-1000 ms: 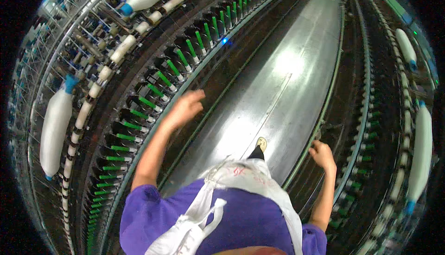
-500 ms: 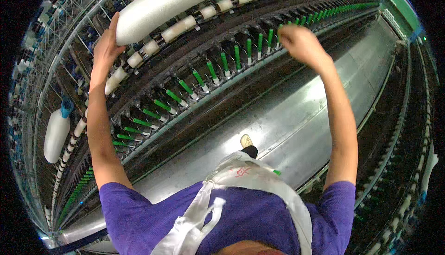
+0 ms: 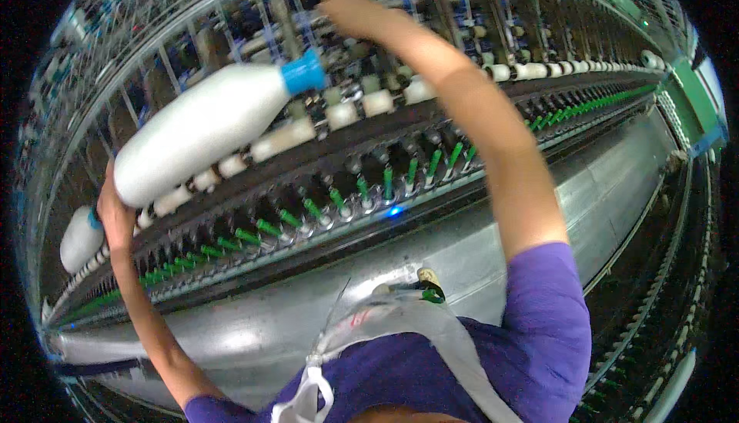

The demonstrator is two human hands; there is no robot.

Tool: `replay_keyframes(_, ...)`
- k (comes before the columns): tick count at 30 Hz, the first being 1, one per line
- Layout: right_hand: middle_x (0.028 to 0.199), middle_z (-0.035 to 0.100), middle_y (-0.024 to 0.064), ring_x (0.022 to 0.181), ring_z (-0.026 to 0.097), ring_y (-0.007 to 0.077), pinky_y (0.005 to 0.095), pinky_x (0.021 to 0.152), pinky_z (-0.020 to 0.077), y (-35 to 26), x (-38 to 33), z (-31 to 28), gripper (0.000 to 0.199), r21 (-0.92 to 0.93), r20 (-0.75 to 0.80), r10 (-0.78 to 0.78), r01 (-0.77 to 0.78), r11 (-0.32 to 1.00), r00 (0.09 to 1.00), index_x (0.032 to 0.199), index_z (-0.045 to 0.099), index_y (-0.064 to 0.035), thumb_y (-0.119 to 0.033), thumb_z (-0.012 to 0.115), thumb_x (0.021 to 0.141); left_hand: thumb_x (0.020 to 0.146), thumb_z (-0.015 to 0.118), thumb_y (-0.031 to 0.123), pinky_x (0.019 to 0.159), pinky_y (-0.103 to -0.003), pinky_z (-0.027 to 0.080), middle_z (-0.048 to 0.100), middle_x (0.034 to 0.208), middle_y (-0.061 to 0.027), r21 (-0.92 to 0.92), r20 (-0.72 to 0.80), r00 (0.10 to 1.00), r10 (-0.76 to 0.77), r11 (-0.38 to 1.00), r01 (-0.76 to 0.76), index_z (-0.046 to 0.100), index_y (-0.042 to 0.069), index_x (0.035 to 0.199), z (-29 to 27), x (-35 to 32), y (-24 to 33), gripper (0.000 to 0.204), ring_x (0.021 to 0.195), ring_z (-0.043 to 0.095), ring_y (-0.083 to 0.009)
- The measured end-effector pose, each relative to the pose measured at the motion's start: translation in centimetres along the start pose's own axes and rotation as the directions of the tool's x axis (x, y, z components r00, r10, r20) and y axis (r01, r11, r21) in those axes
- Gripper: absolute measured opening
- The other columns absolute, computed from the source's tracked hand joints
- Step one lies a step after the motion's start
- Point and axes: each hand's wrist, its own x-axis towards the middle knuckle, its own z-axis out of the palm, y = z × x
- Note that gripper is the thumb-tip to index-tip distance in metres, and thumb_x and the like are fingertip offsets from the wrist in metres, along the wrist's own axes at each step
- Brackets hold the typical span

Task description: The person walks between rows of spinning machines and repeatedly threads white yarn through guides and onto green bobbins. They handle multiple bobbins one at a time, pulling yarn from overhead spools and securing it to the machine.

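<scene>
A big white roving bobbin [image 3: 200, 130] with a blue end slants across the upper left, in front of the spinning frame. My left hand [image 3: 115, 219] grips its lower end, the fingers partly hidden behind it. My right hand [image 3: 350, 15] is raised among the rods and guides above the bobbin's blue end. Motion smears its fingers, so whether they hold anything does not show. Beneath both arms runs a row of green spindle tubes [image 3: 336, 197]. Between these and the bobbin lie white rollers [image 3: 285, 140].
A second white bobbin [image 3: 81, 240] hangs at the far left. The metal floor [image 3: 254, 331] of the aisle stretches below me to the right. Another machine row [image 3: 654, 300] borders the aisle on the right. A green cabinet [image 3: 693, 103] stands at the far end.
My right hand has gone from beside the green tubes up and left into the upper rods. My left hand and the bobbin appear lower and further left; the whole view has shifted.
</scene>
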Motion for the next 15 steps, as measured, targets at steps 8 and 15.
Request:
replay_keyframes(8,0.093,0.063,0.0131,0.083,0.061,0.0277,0.0387,0.074,0.0491,0.1,3.7,2.7,0.025,0.084,0.172,0.226,-0.243,0.966,0.959,0.1,0.061,-0.0075,-0.02,0.058,0.079,0.087,0.049,0.016,0.078,-0.039,0.034,0.035,0.101,-0.0144,-0.124,0.007,0.986,-0.169,0.978,0.169,0.038,0.005,0.102,1.1,-5.8,17.4,0.022,0.091,0.036,-0.0276)
replay_keyframes(15,0.088,0.061,0.0124,0.078,0.059,0.0265,0.0379,0.068,0.0484,1.9,6.3,5.7,0.02,-0.052,0.112,0.043,-0.038,0.998,0.993,0.093,0.062,-0.0054,-0.021,0.058,0.082,0.08,0.055,-0.003,0.087,-0.038,0.044,0.055,0.112,-0.0185,-0.556,-0.167,0.983,0.074,0.817,-0.156,0.056,0.0,0.112,9.4,2.4,37.7,0.032,0.102,0.054,-0.0322)
